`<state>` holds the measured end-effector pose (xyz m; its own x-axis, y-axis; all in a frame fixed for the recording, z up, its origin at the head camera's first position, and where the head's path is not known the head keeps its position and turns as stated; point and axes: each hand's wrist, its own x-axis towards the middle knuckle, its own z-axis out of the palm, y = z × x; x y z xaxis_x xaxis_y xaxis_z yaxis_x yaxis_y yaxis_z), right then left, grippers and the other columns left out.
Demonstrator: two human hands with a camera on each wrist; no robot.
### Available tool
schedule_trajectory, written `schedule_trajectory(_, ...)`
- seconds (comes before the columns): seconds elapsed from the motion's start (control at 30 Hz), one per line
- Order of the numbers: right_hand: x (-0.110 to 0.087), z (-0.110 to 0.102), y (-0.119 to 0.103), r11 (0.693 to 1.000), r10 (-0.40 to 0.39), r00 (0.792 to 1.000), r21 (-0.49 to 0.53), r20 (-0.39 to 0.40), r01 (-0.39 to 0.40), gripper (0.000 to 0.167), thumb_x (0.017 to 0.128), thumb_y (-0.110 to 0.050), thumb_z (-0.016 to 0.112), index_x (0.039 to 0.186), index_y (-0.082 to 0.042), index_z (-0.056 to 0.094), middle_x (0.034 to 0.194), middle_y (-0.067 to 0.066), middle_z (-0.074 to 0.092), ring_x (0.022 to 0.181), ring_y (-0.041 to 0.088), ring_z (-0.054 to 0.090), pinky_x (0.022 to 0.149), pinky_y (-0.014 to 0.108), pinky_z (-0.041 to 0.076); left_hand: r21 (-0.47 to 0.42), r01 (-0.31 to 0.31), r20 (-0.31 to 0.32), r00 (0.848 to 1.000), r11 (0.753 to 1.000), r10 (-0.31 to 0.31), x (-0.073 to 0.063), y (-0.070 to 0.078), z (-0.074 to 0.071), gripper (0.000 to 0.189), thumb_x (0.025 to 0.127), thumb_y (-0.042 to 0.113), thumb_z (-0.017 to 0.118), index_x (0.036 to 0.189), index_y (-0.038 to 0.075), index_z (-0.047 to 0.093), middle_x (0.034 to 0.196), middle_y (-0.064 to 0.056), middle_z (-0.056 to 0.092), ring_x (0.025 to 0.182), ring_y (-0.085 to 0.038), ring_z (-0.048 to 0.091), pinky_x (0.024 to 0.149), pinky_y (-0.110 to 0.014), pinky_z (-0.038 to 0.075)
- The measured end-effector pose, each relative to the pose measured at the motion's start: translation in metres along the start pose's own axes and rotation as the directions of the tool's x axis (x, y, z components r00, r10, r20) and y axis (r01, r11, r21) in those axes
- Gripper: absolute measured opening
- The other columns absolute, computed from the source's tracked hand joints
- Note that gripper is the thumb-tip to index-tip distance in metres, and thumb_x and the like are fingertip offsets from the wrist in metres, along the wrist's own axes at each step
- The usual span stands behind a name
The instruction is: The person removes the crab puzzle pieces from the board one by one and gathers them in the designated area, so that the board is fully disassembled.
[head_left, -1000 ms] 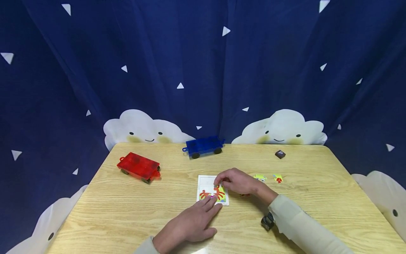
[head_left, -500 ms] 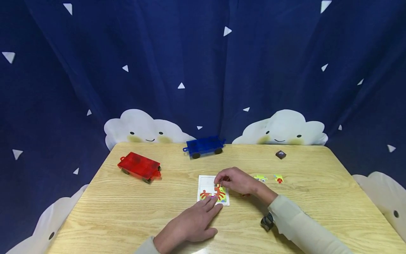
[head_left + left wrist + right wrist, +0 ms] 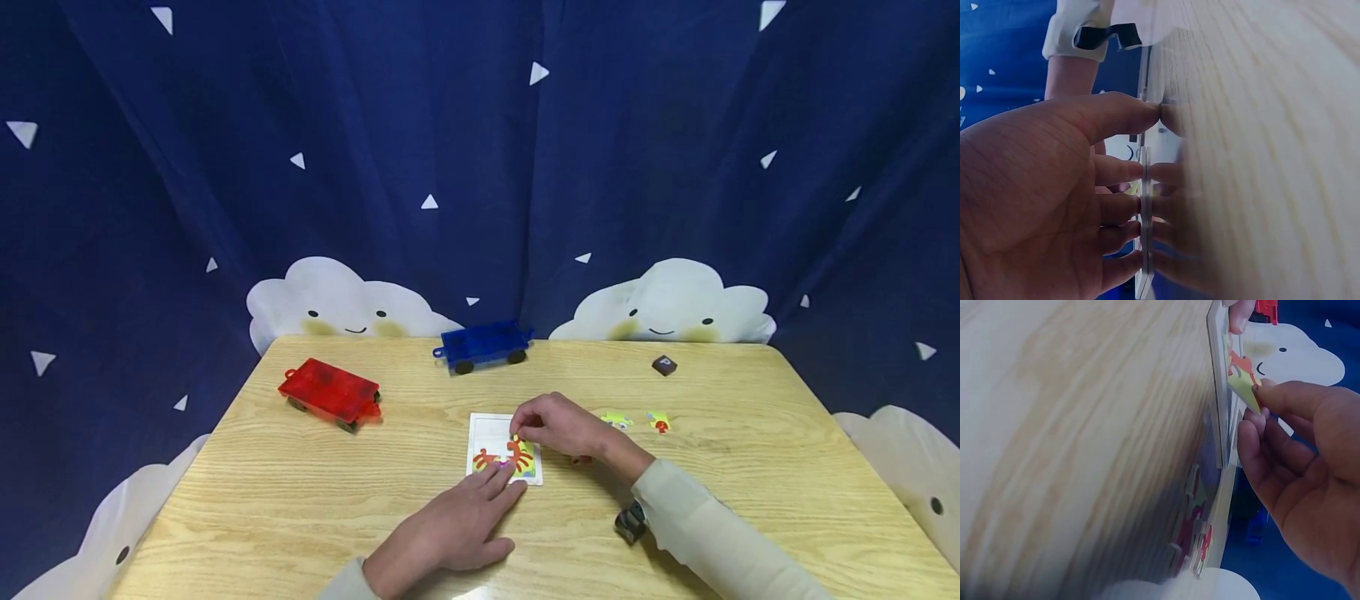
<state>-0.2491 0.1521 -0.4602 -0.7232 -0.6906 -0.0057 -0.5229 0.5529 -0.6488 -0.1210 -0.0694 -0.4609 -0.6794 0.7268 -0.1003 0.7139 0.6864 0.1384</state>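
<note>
A white puzzle board [image 3: 482, 427] with red crab pieces in its lower part lies mid-table. My left hand [image 3: 468, 521] rests its outstretched fingers on the board's near edge, over the lower pieces. In the left wrist view the fingertips [image 3: 1132, 206] press on the board's rim, and the thumb touches the table. My right hand [image 3: 558, 425] is over the board's right side. Between thumb and forefinger it pinches a yellow-green puzzle piece [image 3: 1244, 389], tilted up from the board in the right wrist view.
Loose puzzle pieces [image 3: 658, 422] lie right of the board, one partly hidden by the right wrist. A red toy wagon [image 3: 330, 390] stands at left and a blue toy wagon [image 3: 483, 343] at the back. A dark tile [image 3: 663, 364] marked P lies back right.
My right hand has shifted very slightly right and away, still pinching the puzzle piece. The left hand stays on the board.
</note>
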Motion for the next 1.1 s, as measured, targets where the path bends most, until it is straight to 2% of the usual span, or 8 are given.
schedule_trajectory(0.2, 0.002, 0.001, -0.003, 1.000, 0.011, 1.000, 0.001, 0.002, -0.011, 0.013, 0.098, -0.005, 0.068, 0.094, -0.014, 0.076, 0.085, -0.010, 0.071, 0.077, 0.010, 0.057, 0.072, 0.029, 0.049, -0.015, 0.008, 0.020, 1.000, 1.000, -0.007, 0.000, 0.001, 0.001, 0.071, 0.100, 0.046, 0.061, 0.159, 0.011, 0.040, 0.164, -0.013, 0.033, 0.151, -0.026, 0.029, 0.119, -0.032, 0.029)
schedule_trajectory(0.37, 0.001, 0.001, -0.004, 1.000, 0.011, 1.000, -0.017, -0.005, -0.011, 0.014, 0.098, -0.004, 0.067, 0.093, -0.014, 0.076, 0.085, -0.009, 0.071, 0.078, 0.009, 0.056, 0.074, 0.029, 0.048, -0.033, 0.014, 0.021, 1.000, 0.999, -0.014, 0.001, 0.001, 0.001, 0.071, 0.100, 0.045, 0.062, 0.158, 0.011, 0.041, 0.164, -0.012, 0.033, 0.151, -0.026, 0.028, 0.119, -0.032, 0.029)
schedule_trajectory(0.6, -0.008, -0.006, -0.003, 0.999, -0.006, 0.999, 0.042, -0.033, 0.008, 0.016, 0.101, -0.003, 0.063, 0.097, -0.012, 0.075, 0.091, -0.007, 0.071, 0.082, 0.010, 0.058, 0.077, 0.029, 0.050, -0.039, 0.018, 0.029, 0.999, 0.999, -0.017, 0.000, 0.002, -0.001, 0.070, 0.100, 0.045, 0.062, 0.158, 0.011, 0.041, 0.165, -0.012, 0.033, 0.151, -0.025, 0.028, 0.119, -0.032, 0.029)
schedule_trajectory(0.7, -0.016, -0.013, -0.001, 0.997, 0.003, 0.999, 0.076, -0.044, 0.001, 0.016, 0.102, -0.003, 0.062, 0.100, -0.012, 0.075, 0.092, -0.007, 0.071, 0.082, 0.010, 0.059, 0.077, 0.029, 0.051, -0.009, 0.016, 0.032, 0.999, 1.000, -0.016, 0.001, 0.003, -0.002, 0.071, 0.100, 0.046, 0.061, 0.158, 0.011, 0.041, 0.165, -0.012, 0.032, 0.151, -0.025, 0.028, 0.119, -0.031, 0.029)
schedule_trajectory(0.83, -0.030, -0.024, 0.006, 0.997, 0.004, 0.998, 0.073, -0.059, 0.001, 0.016, 0.103, -0.004, 0.061, 0.100, -0.013, 0.075, 0.091, -0.006, 0.071, 0.080, 0.011, 0.059, 0.075, 0.030, 0.051, 0.026, 0.012, 0.043, 0.999, 1.000, -0.013, 0.001, 0.003, -0.002, 0.071, 0.101, 0.048, 0.059, 0.159, 0.012, 0.040, 0.165, -0.011, 0.032, 0.152, -0.025, 0.028, 0.119, -0.030, 0.027)
schedule_trajectory(1.0, -0.053, -0.041, 0.018, 0.998, 0.010, 0.998, 0.055, -0.058, -0.007, 0.015, 0.103, -0.005, 0.062, 0.099, -0.012, 0.075, 0.091, -0.005, 0.071, 0.083, 0.012, 0.061, 0.077, 0.030, 0.053, 0.026, 0.014, 0.046, 0.999, 1.000, -0.015, 0.001, 0.003, -0.003, 0.071, 0.101, 0.048, 0.060, 0.159, 0.012, 0.039, 0.165, -0.011, 0.032, 0.152, -0.025, 0.028, 0.119, -0.030, 0.028)
schedule_trajectory(1.1, -0.069, -0.053, 0.025, 0.998, 0.023, 0.998, 0.052, -0.063, -0.020, 0.014, 0.103, -0.004, 0.062, 0.098, -0.010, 0.074, 0.090, -0.003, 0.070, 0.082, 0.013, 0.059, 0.073, 0.029, 0.052, 0.022, 0.012, 0.036, 0.999, 1.000, -0.013, 0.001, 0.002, -0.003, 0.071, 0.101, 0.048, 0.060, 0.159, 0.012, 0.040, 0.165, -0.012, 0.032, 0.152, -0.025, 0.028, 0.119, -0.031, 0.028)
